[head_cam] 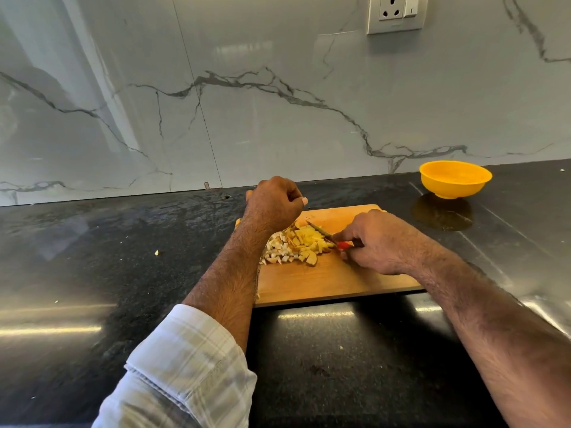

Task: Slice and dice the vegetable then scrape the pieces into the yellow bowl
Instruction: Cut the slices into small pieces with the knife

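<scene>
Rolled checked sleeve (182, 366), nearest the viewer, leads up the left forearm to the left hand (273, 203), raised above the far-left corner of the cutting board (324, 282), fingers curled and seemingly empty. Diced vegetable (296, 247) lies heaped mid-board, pale cubes left, yellower slices right. Right hand (377, 242) grips the red-handled knife (324, 236), blade angled into the heap. Yellow bowl (455, 179) stands well apart, far right on the dark counter (92, 273). Risk: with the heap unsteadied, a hard chop would likely scatter pieces off the board; stray bits already dot the counter.
</scene>
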Available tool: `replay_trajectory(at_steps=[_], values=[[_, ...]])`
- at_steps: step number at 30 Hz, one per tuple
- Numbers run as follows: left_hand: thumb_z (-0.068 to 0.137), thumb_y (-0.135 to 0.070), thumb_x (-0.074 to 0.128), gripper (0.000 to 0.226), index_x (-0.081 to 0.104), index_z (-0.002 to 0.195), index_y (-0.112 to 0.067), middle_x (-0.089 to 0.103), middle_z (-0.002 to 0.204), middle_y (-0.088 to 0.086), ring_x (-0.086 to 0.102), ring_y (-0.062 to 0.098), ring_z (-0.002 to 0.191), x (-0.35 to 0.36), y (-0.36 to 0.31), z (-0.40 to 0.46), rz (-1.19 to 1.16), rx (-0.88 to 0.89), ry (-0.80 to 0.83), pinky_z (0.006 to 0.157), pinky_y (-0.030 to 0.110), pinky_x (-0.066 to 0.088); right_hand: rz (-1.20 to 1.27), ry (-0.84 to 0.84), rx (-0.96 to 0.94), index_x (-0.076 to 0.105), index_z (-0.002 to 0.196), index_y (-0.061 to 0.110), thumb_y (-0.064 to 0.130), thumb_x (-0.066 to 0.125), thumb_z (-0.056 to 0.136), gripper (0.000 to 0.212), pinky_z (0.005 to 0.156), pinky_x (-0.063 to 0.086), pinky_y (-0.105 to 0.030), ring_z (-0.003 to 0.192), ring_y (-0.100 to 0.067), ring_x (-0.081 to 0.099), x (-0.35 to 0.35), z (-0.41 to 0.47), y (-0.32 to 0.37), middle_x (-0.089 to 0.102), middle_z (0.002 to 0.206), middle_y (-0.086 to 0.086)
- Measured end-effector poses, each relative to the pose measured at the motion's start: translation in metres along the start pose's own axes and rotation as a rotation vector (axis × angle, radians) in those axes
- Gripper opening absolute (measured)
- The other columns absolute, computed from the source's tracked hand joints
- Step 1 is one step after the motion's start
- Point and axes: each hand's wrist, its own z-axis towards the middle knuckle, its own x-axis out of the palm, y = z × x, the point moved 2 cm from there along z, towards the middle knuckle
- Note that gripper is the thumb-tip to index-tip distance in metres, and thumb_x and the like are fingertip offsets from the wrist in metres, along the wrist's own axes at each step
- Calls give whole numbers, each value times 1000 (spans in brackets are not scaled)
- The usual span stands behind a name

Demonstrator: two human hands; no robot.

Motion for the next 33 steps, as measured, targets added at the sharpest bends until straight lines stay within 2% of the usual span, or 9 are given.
replay_trajectory(at_steps=[4, 9, 12, 16, 18, 20, 23, 27, 33], values=[[94, -44, 72, 15, 75, 88, -30, 70, 82, -16, 66, 11, 90, 0, -3, 0, 7, 5, 6, 105, 62, 45, 74, -152, 48, 69, 131, 37, 38, 73, 94, 38, 89, 53, -32, 92, -6, 60, -16, -8, -27, 67, 103, 15], [95, -46, 71, 16, 74, 96, -30, 71, 91, -16, 63, 9, 97, 8, -20, -9, 80, 54, 80, 111, 55, 34, 330, -280, 137, 74, 123, 31, 29, 79, 90, 33, 66, 52, -27, 61, -4, 68, -23, -6, -64, 62, 65, 17], [96, -48, 70, 19, 73, 105, -32, 72, 103, -16, 61, 9, 105, 17, -36, -17, 126, 81, 160, 112, 55, 32, 419, -375, 203, 76, 114, 23, 26, 79, 90, 24, 57, 49, -24, 51, -5, 67, -24, -4, -81, 68, 55, 11], [97, -47, 71, 27, 71, 119, -32, 70, 117, -14, 63, 9, 109, 35, -67, -23, 46, 76, 264, 116, 53, 35, 452, -508, 302, 77, 104, 20, 28, 79, 91, 15, 52, 47, -22, 44, -6, 63, -21, -2, -91, 69, 56, 5], [97, -44, 71, 30, 68, 123, -30, 70, 120, -11, 64, 11, 110, 48, -82, -21, 13, 72, 313, 113, 53, 45, 441, -566, 332, 78, 102, 18, 28, 79, 90, 16, 56, 52, -25, 52, -10, 66, -20, 0, -91, 72, 66, 4], [97, -43, 71, 36, 66, 129, -27, 69, 125, -6, 64, 13, 111, 60, -97, -15, 19, 75, 350, 106, 49, 52, 443, -616, 351, 79, 103, 18, 29, 80, 88, 19, 66, 62, -34, 65, -15, 70, -16, 3, -92, 76, 80, 1], [97, -46, 71, 44, 64, 133, -21, 67, 128, 0, 63, 15, 110, 73, -114, -7, 3, 73, 355, 97, 39, 57, 454, -690, 369, 79, 104, 18, 28, 79, 87, 20, 70, 64, -40, 69, -16, 72, -13, 4, -93, 77, 88, 0], [95, -45, 74, 43, 68, 129, -18, 69, 124, 0, 64, 15, 109, 87, -126, 2, 23, 86, 383, 97, 39, 58, 455, -697, 390, 79, 100, 19, 27, 77, 87, 15, 71, 60, -31, 75, -14, 69, -11, 5, -96, 77, 91, 1], [92, -20, 77, 16, 74, 106, -14, 73, 102, 2, 69, 16, 97, 91, -123, 9, -146, -44, 355, 92, 41, 62, 461, -689, 424, 79, 96, 21, 28, 76, 88, 11, 59, 48, -21, 73, -12, 66, -10, 8, -98, 76, 87, 2]])
